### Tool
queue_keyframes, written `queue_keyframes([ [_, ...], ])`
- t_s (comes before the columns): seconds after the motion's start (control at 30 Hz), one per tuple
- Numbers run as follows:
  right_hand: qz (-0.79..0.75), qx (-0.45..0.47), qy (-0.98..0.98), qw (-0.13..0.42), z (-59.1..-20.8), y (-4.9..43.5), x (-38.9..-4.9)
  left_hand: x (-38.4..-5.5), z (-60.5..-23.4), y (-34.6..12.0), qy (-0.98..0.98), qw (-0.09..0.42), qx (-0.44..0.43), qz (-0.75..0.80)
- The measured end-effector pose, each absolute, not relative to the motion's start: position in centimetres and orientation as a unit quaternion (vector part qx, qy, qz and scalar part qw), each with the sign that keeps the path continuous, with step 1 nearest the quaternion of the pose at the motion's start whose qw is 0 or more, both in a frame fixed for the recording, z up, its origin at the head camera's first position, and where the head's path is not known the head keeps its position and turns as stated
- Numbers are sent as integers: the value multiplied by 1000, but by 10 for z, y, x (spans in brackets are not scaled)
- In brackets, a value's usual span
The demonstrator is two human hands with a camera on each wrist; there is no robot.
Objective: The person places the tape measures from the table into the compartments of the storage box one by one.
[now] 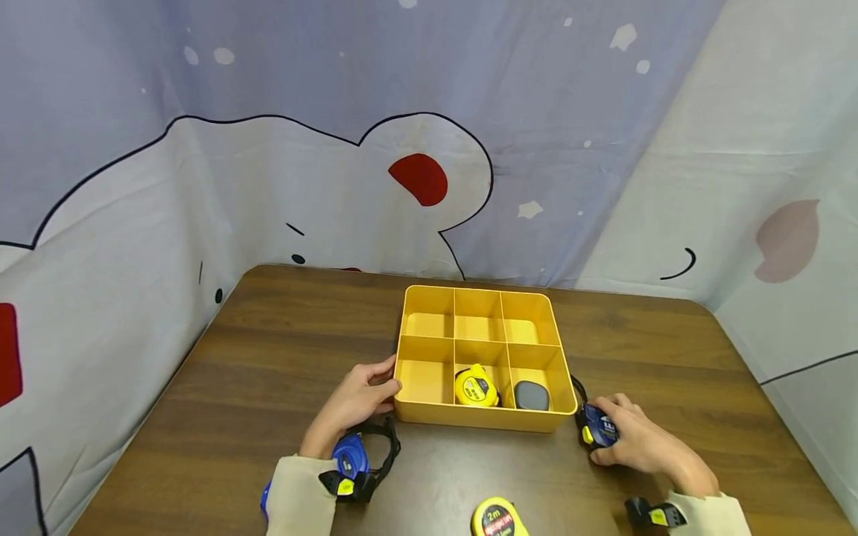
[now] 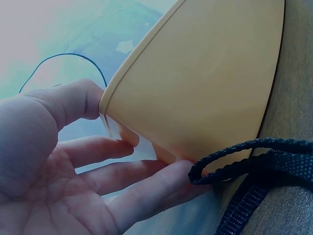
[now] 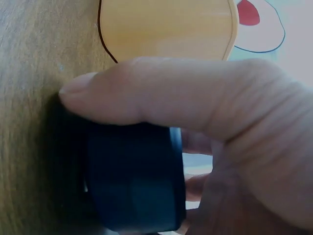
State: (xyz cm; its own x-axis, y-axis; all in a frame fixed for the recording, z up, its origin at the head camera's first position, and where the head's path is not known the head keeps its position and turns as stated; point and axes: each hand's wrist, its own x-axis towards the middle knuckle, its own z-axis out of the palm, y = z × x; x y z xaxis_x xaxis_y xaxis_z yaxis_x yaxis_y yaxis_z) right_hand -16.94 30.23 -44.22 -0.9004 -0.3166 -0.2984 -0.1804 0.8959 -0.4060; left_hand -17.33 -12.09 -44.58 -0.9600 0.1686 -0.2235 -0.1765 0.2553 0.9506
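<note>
My left hand (image 1: 353, 400) holds the front left corner of a yellow six-compartment organizer box (image 1: 472, 417), its thumb at the rim and fingers around the wall. To the right of the box, my right hand (image 1: 640, 439) grips a dark blue tape measure (image 1: 599, 426) close to the tabletop, thumb along one side and fingers on the other. A yellow tape measure (image 1: 476, 387) sits in the front middle compartment, and a dark grey rounded one (image 1: 532, 395) in the front right. The front left compartment and back row hold nothing.
Beside my left wrist lies a blue tape measure (image 1: 350, 455) with a black strap (image 2: 254, 147). Another blue thing (image 1: 265, 500) shows partly behind the left sleeve. A yellow 2m tape measure (image 1: 497, 517) lies at the front. Printed cloth (image 1: 322, 193) encloses the wooden table (image 1: 302, 327).
</note>
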Motion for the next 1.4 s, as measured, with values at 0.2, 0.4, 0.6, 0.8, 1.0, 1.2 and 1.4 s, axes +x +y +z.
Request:
queue_keyframes([
  [0.2,-191,-132,955,184,-444,303,-170,-173,-446,-121,779,142,-1,611],
  [0.4,-186,-132,955,188,-443,305,-172,-174,-445,-121,776,143,-2,614],
  [0.6,-184,-137,956,181,-443,303,-171,-173,-443,-121,776,141,2,615],
  [0.8,-189,-143,955,181,-441,300,-169,-169,-439,-120,781,140,4,608],
  [1.0,-203,-137,950,195,-431,298,-169,-168,-435,-119,782,143,14,607],
  [1.2,-212,-158,949,171,-412,299,-166,-172,-445,-120,780,144,19,609],
  [1.4,-202,-174,955,131,-387,297,-167,-174,-447,-121,781,144,10,608],
])
